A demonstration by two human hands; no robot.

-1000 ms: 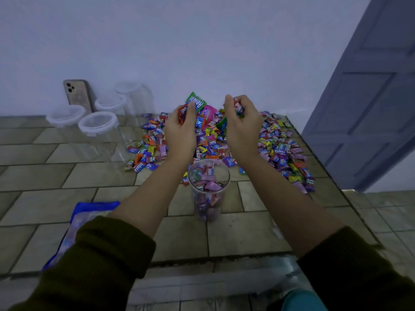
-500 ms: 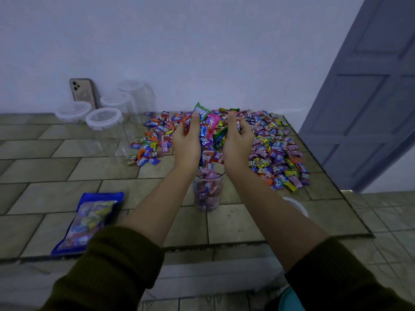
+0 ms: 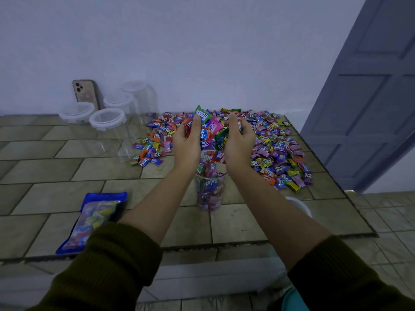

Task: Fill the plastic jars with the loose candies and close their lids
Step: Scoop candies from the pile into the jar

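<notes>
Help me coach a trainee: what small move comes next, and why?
The left hand and right hand cup colourful wrapped candies directly above the open clear plastic jar, which looks partly filled; so probably loosen both and let them drop.

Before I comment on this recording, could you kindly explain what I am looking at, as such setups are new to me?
There is no machine: a person works bare-handed, filmed by a camera on their head looking down along both forearms. The left hand and right hand together cup a handful of wrapped candies above an open, partly filled jar. Behind lies the pile of loose candies on a tiled table. Four lidded empty jars and a phone stand by the wall, a blue bag lies at left, and seemingly a white lid shows behind the right forearm.
</notes>
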